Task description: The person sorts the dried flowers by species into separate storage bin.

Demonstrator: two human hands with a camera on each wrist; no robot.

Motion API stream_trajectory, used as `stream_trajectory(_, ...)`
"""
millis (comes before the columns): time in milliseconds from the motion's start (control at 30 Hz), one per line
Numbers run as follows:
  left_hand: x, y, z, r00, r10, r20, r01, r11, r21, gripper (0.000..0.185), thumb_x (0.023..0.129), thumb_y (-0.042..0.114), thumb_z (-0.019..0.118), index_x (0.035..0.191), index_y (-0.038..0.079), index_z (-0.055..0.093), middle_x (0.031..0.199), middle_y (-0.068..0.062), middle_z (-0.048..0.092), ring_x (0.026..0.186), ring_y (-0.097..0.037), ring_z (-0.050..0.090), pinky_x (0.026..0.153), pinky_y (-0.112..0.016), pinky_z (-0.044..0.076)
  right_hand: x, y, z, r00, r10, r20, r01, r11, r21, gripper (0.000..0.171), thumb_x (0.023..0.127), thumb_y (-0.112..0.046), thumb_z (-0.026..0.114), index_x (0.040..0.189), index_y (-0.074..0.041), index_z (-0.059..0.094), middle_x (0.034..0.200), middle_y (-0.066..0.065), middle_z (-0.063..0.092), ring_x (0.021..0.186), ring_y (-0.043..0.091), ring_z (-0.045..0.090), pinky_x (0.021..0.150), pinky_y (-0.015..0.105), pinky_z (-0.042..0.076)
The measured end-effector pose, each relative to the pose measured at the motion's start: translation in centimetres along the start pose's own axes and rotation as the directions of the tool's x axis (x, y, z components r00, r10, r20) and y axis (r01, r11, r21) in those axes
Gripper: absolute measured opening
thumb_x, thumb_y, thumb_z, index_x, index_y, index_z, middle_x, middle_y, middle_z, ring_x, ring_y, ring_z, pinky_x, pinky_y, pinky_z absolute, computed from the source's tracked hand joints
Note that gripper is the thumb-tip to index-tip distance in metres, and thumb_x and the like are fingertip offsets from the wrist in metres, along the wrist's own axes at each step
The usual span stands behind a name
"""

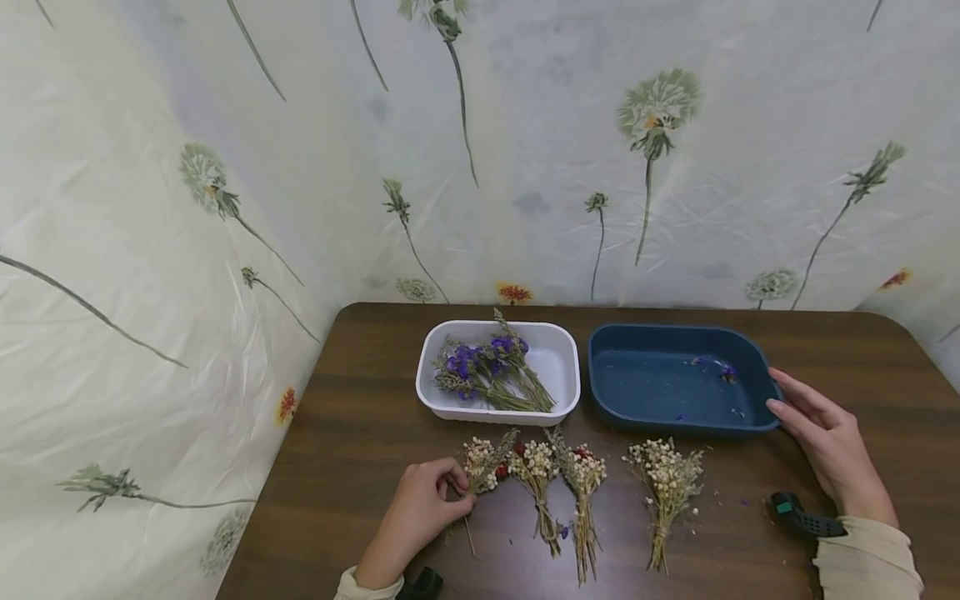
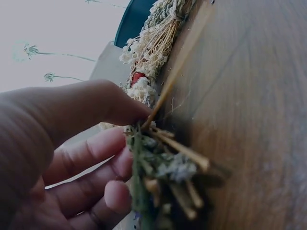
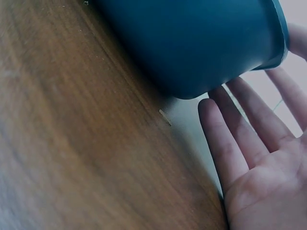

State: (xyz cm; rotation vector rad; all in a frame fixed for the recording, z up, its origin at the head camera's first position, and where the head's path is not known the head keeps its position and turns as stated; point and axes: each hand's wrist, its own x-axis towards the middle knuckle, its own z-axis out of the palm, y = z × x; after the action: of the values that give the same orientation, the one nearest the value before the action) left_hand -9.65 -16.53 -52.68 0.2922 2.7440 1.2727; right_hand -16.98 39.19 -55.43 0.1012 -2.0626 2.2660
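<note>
Left hand [image 1: 416, 517] pinches the dried bouquet [image 1: 483, 467]: light, brittle; grip at bound stems. Right hand [image 1: 825, 446], fingers straight, touches the blue tray [image 1: 750, 425].

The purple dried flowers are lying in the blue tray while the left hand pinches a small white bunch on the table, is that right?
Not quite. The purple dried flowers lie in the white tray, not the blue tray, which holds only a few loose petals. The head view shows this. The left hand does pinch a small white bunch on the table.
</note>
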Motion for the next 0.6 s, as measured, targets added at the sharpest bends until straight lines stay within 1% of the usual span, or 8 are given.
stream_trajectory(100, 0.06, 0.02, -0.12, 1.000, -0.003, 0.007, 0.003, 0.999, -0.034, 0.015, 0.082, 0.012, 0.084, 0.079, 0.017, 0.071, 0.064, 0.006, 0.060, 0.054, 0.001, 0.047, 0.054, -0.019, 0.043, 0.00, 0.01, -0.01, 1.000, -0.009, 0.008, 0.009, 1.000, 0.007, 0.055, 0.103, 0.004, 0.054, 0.156, -0.003, 0.043, 0.143, -0.016, 0.060, 0.124, -0.012, 0.054, 0.090, 0.006, 0.051)
stream_trajectory(200, 0.09, 0.04, -0.18, 1.000, 0.000, 0.011, 0.001, 0.998, -0.059, 0.014, 0.083, 0.011, 0.084, 0.080, 0.016, 0.072, 0.068, 0.006, 0.066, 0.058, 0.001, 0.054, 0.058, -0.020, 0.048, 0.00, 0.05, -0.03, 1.000, -0.017, 0.019, 0.017, 1.000, 0.013, 0.055, 0.103, 0.006, 0.053, 0.157, -0.002, 0.042, 0.145, -0.015, 0.059, 0.125, -0.012, 0.054, 0.090, 0.006, 0.051)
stream_trajectory(300, 0.05, 0.08, -0.19, 1.000, 0.007, 0.001, -0.007, 0.997, -0.072, 0.013, 0.083, 0.010, 0.084, 0.081, 0.015, 0.073, 0.071, 0.004, 0.070, 0.061, 0.001, 0.059, 0.061, -0.020, 0.051, -0.03, 0.07, -0.06, 1.000, -0.018, 0.026, 0.018, 1.000, 0.005, 0.055, 0.104, 0.005, 0.053, 0.157, -0.002, 0.042, 0.146, -0.014, 0.057, 0.126, -0.012, 0.053, 0.090, 0.006, 0.051)
stream_trajectory(600, -0.09, 0.05, -0.21, 0.998, 0.042, -0.048, -0.046, 0.995, -0.086, 0.015, 0.083, 0.009, 0.085, 0.081, 0.016, 0.072, 0.074, 0.005, 0.071, 0.064, 0.001, 0.061, 0.063, -0.019, 0.052, -0.08, 0.02, -0.08, 1.000, -0.008, 0.029, 0.008, 1.000, -0.006, 0.055, 0.104, 0.004, 0.052, 0.157, -0.003, 0.041, 0.146, -0.014, 0.056, 0.126, -0.011, 0.053, 0.090, 0.006, 0.051)
